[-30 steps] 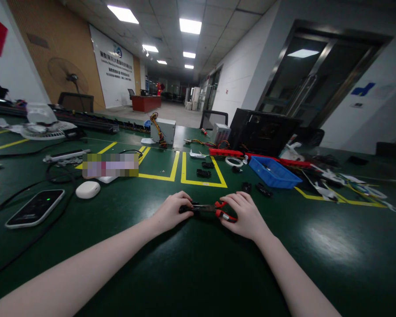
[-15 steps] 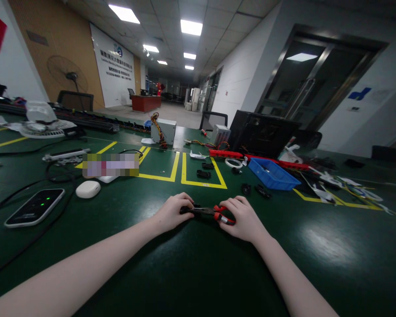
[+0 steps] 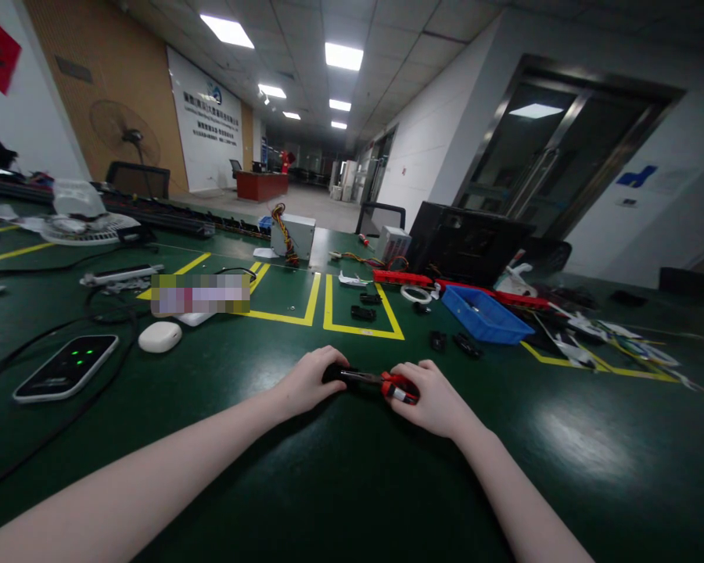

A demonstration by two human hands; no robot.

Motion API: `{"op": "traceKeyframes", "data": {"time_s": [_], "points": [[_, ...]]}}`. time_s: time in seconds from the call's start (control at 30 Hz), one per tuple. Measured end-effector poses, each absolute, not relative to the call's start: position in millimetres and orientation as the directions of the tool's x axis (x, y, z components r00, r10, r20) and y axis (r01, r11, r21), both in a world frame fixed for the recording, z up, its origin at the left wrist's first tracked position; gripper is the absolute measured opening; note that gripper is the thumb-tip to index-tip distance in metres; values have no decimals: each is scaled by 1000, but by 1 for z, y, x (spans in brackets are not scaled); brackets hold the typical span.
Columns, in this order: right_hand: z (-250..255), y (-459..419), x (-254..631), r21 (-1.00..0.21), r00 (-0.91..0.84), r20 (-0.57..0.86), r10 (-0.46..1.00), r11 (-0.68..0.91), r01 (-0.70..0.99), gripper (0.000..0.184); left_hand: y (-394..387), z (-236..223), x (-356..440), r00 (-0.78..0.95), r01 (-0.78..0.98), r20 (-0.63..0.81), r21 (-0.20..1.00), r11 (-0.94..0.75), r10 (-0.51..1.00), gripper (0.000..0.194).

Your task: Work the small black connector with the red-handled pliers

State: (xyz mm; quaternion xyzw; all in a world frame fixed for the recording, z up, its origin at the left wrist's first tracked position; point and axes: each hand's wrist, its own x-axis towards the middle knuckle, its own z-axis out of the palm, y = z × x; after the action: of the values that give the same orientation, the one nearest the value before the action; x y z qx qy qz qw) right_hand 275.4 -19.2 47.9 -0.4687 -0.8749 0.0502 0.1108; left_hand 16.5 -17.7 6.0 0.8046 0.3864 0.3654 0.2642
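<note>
My right hand [image 3: 431, 397] is closed around the red-and-black handles of long-nose pliers [image 3: 367, 378], whose jaws point left. Between the fingers of my left hand [image 3: 314, 381] is a small black part [image 3: 333, 374], mostly hidden by the fingers. The tips of the pliers reach this part, and I cannot make out whether they grip it. Both hands are low over the green table [image 3: 328, 485]. Beyond them, inside a yellow tape frame, lie similar black pieces [image 3: 363, 313].
Right of the tape frame are more black pieces [image 3: 468, 344] and a blue tray [image 3: 493, 317]. A black computer case [image 3: 466, 242] and a power supply box [image 3: 296, 237] stand farther back. At left lie a white-rimmed device [image 3: 66, 369], a white rounded case [image 3: 160, 337] and black cables.
The handles of the pliers have come closer together in my right hand. My left hand stays on the black part, and the whole view has shifted slightly.
</note>
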Motion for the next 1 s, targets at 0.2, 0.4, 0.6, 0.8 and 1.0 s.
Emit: {"op": "traceKeyframes", "data": {"time_s": [0.2,0.4,0.6,0.8,1.0], "points": [[50,-22,271,-208,-521,101,847,530,822,23,-15,3,15,434,408,385,722,-559,814,16],[51,-21,273,-155,-550,161,820,571,806,20,-14,3,15,455,382,376,736,-559,807,6],[48,-16,281,-97,-591,256,765,628,772,22,-15,5,16,465,402,362,726,-558,808,5],[45,-15,281,-72,-605,266,751,641,764,22,-14,4,17,461,419,364,715,-560,809,4],[46,-17,278,-79,-606,248,756,639,765,22,-14,4,17,466,415,368,712,-566,804,3]]}}
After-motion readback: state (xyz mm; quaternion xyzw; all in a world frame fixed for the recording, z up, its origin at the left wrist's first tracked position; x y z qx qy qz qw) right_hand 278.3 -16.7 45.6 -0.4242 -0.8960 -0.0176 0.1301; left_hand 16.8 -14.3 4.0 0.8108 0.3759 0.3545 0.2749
